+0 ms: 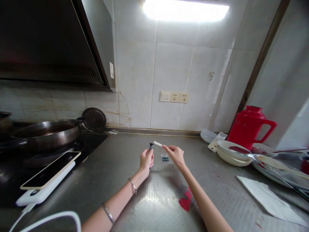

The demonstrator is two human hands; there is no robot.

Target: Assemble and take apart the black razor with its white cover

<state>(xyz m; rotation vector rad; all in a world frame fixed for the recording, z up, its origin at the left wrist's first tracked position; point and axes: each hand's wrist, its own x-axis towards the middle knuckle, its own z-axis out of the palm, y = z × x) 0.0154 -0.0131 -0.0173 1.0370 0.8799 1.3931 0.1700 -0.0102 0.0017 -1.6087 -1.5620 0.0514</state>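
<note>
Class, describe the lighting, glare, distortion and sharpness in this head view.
Head view: the lamp is blown out white; the counter glares low in the middle; the hood looks dark; the post leans, perhaps wide-angle distortion; the black tool looks soft.

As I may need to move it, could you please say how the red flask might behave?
The red flask stands tall and upright, so a push high up might tip it. Its smooth shell looks stiff, perhaps slippery, but the side handle should offer a grip.
</note>
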